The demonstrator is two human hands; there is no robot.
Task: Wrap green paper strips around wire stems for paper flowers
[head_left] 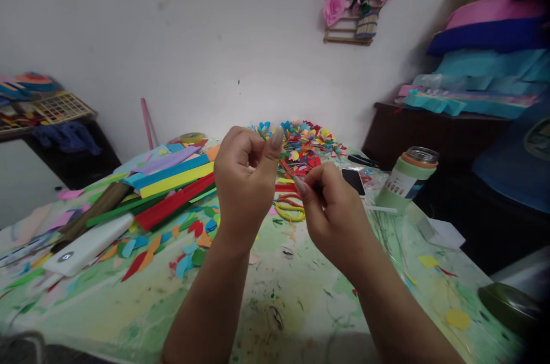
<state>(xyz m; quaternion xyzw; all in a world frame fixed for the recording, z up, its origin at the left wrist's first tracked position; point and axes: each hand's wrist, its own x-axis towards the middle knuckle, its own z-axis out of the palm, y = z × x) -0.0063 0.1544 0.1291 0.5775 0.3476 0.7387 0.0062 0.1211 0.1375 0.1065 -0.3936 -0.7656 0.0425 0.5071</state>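
Note:
In the middle of the head view, my left hand (244, 172) is raised over the table with thumb and fingers pinched on a thin green stem (286, 168). My right hand (333, 212), lower and further right, pinches the other end of that stem, which runs slantwise between the two hands. Most of the stem is hidden by my fingers. Behind the hands lies a pile of small colourful paper flowers (311, 140). Yellow and orange-red loops (289, 212), perhaps scissor handles, rest on the table between my wrists.
Coloured paper strips (178, 177), cut petals (184, 263) and a white device (88, 246) cover the left side. To the right are a phone (353, 182), a green jar (404, 180) and thin wires (389, 232). Someone in a blue garment (515, 157) is at the right edge.

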